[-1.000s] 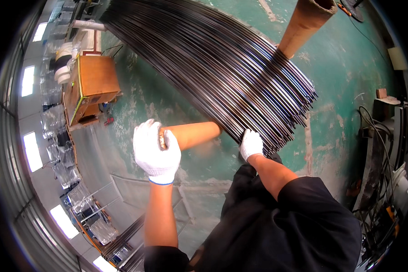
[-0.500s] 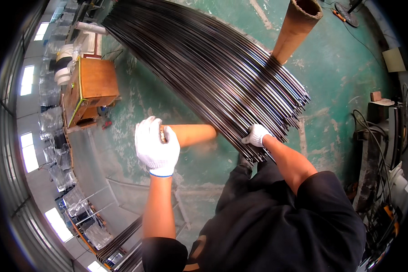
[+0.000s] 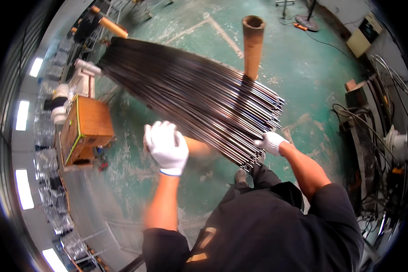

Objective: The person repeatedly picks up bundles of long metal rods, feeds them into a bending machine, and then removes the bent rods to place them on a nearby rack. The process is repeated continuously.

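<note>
A wide bundle of long, thin, dark metal rods [image 3: 181,86] runs from the far left toward me, its shiny cut ends fanned out near my feet. At those ends, my right hand [image 3: 272,143], in a white knit glove, is closed, with its fingertips against the rods. Whether a rod is inside its fingers is hidden. My left hand [image 3: 167,147], gloved alike, is curled over the top end of a brown tube [image 3: 197,147] beside the bundle's near side. Its fingers hide most of that tube's rim.
Another brown tube [image 3: 253,47] stands upright at the bundle's far side. A wooden cabinet [image 3: 94,120] is at left. Cables [image 3: 365,120] and machinery line the right side. An orange tool [image 3: 300,26] lies on the green floor [image 3: 204,181] by a round stand base [image 3: 307,22].
My view has shifted, with the bundle and standing tube now farther left. My right hand has moved from atop the rods to their ends. My left hand stays at its tube.
</note>
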`<action>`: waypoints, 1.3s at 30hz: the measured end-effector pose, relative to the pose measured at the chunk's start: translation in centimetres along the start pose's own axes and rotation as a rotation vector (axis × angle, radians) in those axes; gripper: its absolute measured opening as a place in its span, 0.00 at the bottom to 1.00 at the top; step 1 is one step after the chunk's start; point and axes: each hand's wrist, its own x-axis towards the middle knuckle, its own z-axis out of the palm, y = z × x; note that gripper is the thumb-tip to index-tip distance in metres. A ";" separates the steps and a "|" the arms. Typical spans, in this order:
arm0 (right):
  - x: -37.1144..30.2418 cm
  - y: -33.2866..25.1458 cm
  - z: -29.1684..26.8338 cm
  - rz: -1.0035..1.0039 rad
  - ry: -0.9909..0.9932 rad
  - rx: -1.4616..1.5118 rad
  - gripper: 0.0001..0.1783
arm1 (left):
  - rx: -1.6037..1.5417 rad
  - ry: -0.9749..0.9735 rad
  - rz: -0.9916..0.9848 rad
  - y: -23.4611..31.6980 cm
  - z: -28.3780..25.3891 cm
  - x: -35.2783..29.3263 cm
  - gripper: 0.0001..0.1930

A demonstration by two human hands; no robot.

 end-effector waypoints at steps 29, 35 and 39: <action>-70.5 49.7 30.5 1.544 0.938 -0.115 0.10 | -2.359 -0.683 -1.244 32.7 2.1 -1.5 0.12; -60.4 56.4 33.0 -0.045 1.867 1.852 0.20 | -2.365 -0.825 -1.167 59.2 -2.9 1.2 0.08; -58.1 41.4 9.9 -0.776 1.665 2.638 0.15 | -2.315 -1.199 -0.989 74.0 -5.8 -0.2 0.08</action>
